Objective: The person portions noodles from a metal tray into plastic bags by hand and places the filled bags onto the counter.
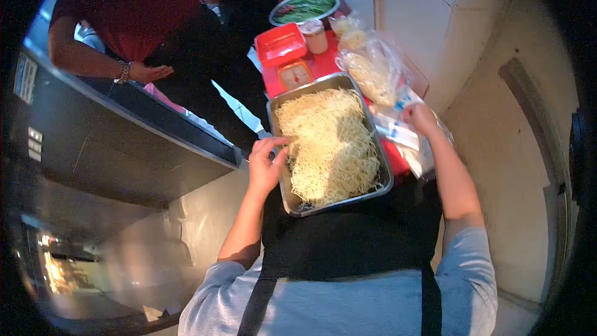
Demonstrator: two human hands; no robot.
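Observation:
A deep metal tray (pixel 384 171) heaped with pale yellow noodles (pixel 329 146) sits in front of my body. At the tray's left rim is my left hand (pixel 266 165), thumb and fingers apart, fingertips by the edge of the noodles. My right hand (pixel 421 118) is to the right of the tray, among clear plastic packaging. Its fingers are curled together, and whatever they grip is too small to make out. Just below it lies a white and blue packet (pixel 399 135). Beyond, a clear bag of pale noodles (pixel 368 78) rests near the wall.
Behind the tray are an orange kitchen scale (pixel 295 75), a red plastic basket (pixel 280 45), a lidded tub (pixel 314 37) and a bowl of green vegetables (pixel 306 8). A tiled wall (pixel 415 9) bounds the right. Another person (pixel 134 9) stands at the left behind a dark counter (pixel 137 109).

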